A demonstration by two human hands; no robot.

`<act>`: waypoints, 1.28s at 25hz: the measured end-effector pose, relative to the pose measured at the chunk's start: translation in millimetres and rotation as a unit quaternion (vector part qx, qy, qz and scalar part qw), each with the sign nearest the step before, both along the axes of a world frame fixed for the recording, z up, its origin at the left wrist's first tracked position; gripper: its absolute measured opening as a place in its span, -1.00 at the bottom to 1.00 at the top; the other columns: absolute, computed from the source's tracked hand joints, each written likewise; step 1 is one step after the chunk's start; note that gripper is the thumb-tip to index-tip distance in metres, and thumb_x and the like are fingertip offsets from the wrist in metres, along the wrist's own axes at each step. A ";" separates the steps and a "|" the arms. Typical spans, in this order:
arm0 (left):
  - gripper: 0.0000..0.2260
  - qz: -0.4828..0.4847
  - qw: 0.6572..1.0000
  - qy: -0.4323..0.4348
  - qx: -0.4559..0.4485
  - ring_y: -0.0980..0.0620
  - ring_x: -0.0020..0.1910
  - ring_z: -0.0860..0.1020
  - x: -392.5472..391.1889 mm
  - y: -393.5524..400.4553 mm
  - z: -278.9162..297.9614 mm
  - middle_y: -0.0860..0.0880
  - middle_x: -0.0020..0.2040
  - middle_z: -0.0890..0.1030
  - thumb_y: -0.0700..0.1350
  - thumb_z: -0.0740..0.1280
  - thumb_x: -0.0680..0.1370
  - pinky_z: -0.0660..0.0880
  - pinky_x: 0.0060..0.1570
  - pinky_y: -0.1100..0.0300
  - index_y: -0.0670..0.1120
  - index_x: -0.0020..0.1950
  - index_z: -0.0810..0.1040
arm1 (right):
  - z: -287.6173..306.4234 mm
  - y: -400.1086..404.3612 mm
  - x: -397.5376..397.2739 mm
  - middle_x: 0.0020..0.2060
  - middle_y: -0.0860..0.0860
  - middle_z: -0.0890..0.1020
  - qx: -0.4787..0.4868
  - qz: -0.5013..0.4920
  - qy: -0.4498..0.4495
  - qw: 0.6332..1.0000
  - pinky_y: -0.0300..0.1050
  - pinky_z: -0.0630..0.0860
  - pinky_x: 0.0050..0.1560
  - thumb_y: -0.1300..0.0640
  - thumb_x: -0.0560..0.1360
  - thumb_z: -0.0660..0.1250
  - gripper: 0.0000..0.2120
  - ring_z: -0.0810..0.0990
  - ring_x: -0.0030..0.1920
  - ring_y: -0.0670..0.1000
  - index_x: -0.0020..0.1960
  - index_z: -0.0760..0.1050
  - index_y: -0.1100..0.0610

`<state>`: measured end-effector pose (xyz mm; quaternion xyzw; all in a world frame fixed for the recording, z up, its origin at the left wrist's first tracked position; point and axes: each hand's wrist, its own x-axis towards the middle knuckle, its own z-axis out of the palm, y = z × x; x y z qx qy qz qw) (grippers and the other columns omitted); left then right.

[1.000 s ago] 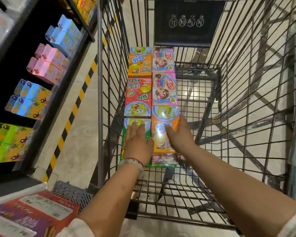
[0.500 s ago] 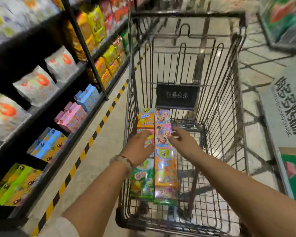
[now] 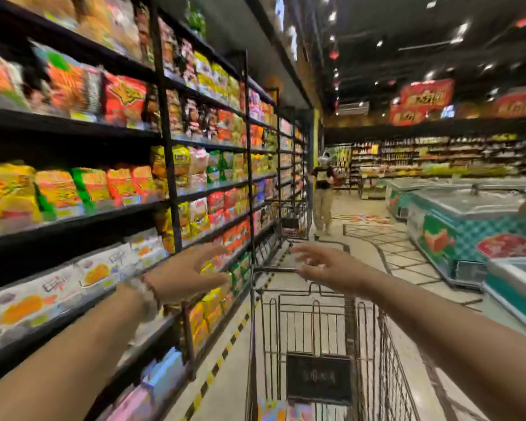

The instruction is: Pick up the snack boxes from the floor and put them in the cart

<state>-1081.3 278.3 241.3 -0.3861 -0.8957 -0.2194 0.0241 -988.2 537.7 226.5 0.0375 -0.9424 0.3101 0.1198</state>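
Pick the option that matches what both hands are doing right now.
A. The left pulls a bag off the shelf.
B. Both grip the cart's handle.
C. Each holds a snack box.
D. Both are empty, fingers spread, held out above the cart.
D: the left hand and right hand are open and hold nothing, raised above the cart, apart from the shelf.

I see packed snack shelves (image 3: 195, 165) running leftward; right of them chest freezers (image 3: 465, 220), and beyond them a shopper (image 3: 322, 202) beside another trolley (image 3: 292, 220).
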 end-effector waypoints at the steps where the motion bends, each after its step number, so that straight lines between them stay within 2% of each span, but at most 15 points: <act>1: 0.01 0.005 1.000 0.008 0.002 0.16 0.39 0.24 5.6 -10.7 9.9 0.18 0.38 0.26 0.60 0.13 0.09 0.23 0.39 0.17 0.10 0.44 0.25 | 13.2 -7.5 2.2 0.28 0.02 0.50 0.026 0.012 0.010 1.000 -0.21 0.44 0.16 0.01 0.56 0.26 -0.55 0.48 0.19 -0.07 0.43 0.30 -0.02; 3: -0.07 0.022 0.999 0.017 0.026 0.16 0.36 0.30 21.3 -32.5 21.1 0.18 0.35 0.31 0.58 0.19 0.12 0.28 0.37 0.14 0.16 0.39 0.28 | 30.7 -22.9 7.9 0.25 0.02 0.51 0.062 0.041 0.022 0.997 -0.18 0.46 0.16 -0.02 0.56 0.26 -0.53 0.49 0.15 -0.07 0.44 0.29 -0.03; 5: -0.34 0.046 0.997 0.012 0.062 0.14 0.35 0.34 48.2 -52.7 28.2 0.13 0.36 0.36 0.38 0.33 0.30 0.32 0.35 0.10 0.20 0.33 0.29 | 39.9 -36.9 13.2 0.21 0.00 0.52 0.065 0.076 0.036 0.994 -0.14 0.49 0.17 -0.01 0.55 0.27 -0.53 0.50 0.11 -0.08 0.43 0.29 -0.02; 6: -0.43 0.063 0.995 0.008 0.076 0.14 0.35 0.34 65.0 -63.4 31.0 0.12 0.36 0.37 0.28 0.33 0.34 0.32 0.35 0.09 0.20 0.31 0.29 | 43.0 -44.0 16.0 0.19 -0.01 0.52 0.056 0.098 0.040 0.993 -0.14 0.49 0.17 0.00 0.55 0.27 -0.54 0.50 0.11 -0.08 0.43 0.30 -0.03; 8: -0.47 0.102 0.991 0.006 0.086 0.18 0.33 0.34 103.6 -83.4 35.7 0.14 0.35 0.38 0.21 0.26 0.34 0.32 0.34 0.12 0.22 0.30 0.29 | 46.7 -59.4 21.3 0.19 -0.02 0.51 0.051 0.147 0.040 0.987 -0.13 0.47 0.17 -0.01 0.54 0.28 -0.55 0.48 0.14 -0.08 0.41 0.31 -0.07; 11: -0.51 0.175 0.979 0.013 0.102 0.18 0.33 0.34 164.0 -114.4 35.0 0.14 0.34 0.38 0.17 0.30 0.39 0.34 0.31 0.15 0.19 0.30 0.29 | 46.6 -88.2 27.8 0.25 -0.03 0.50 0.083 0.222 0.050 0.970 -0.11 0.46 0.19 -0.04 0.54 0.27 -0.55 0.49 0.17 -0.07 0.40 0.31 -0.09; 15: -0.52 0.298 0.950 0.013 0.097 0.11 0.34 0.37 252.1 -153.5 26.2 0.09 0.35 0.40 0.15 0.31 0.37 0.35 0.34 0.02 0.20 0.26 0.30 | 42.6 -141.9 57.5 0.19 -0.12 0.48 0.071 0.325 0.045 0.942 -0.10 0.47 0.20 -0.06 0.54 0.25 -0.58 0.49 0.17 -0.08 0.39 0.31 -0.13; 18: -0.58 0.367 0.927 0.007 0.081 0.13 0.36 0.34 320.6 -187.1 26.2 0.12 0.36 0.38 -0.01 0.35 0.51 0.34 0.34 0.08 0.14 0.33 0.30 | 39.8 -193.1 89.2 0.15 -0.17 0.46 0.064 0.391 0.047 0.917 -0.19 0.45 0.11 -0.07 0.55 0.24 -0.59 0.46 0.14 -0.13 0.38 0.31 -0.15; 24: -0.60 0.518 0.853 0.030 0.066 0.24 0.30 0.33 482.3 -244.0 30.7 0.23 0.29 0.34 -0.04 0.30 0.54 0.34 0.25 0.24 0.20 0.32 0.29 | 33.6 -305.4 172.2 0.23 -0.16 0.46 0.049 0.521 0.063 0.850 -0.16 0.42 0.17 -0.09 0.55 0.24 -0.59 0.46 0.19 -0.11 0.38 0.31 -0.16; 29: -0.57 0.628 0.775 0.040 0.060 0.26 0.30 0.34 654.1 -282.5 38.2 0.26 0.29 0.34 0.10 0.31 0.48 0.37 0.27 0.19 0.24 0.32 0.28 | 38.7 -405.6 286.4 0.23 -0.17 0.46 0.008 0.628 0.042 0.777 -0.11 0.40 0.17 -0.09 0.54 0.25 -0.60 0.45 0.25 -0.06 0.37 0.33 -0.16; 32: -0.63 0.679 0.730 0.038 0.065 0.22 0.32 0.36 762.1 -295.6 37.3 0.22 0.31 0.37 0.06 0.35 0.50 0.39 0.30 0.13 0.29 0.23 0.29 | 38.2 -462.4 374.4 0.24 -0.09 0.48 -0.012 0.681 0.038 0.731 -0.09 0.42 0.20 -0.03 0.55 0.26 -0.61 0.47 0.22 -0.02 0.37 0.36 -0.08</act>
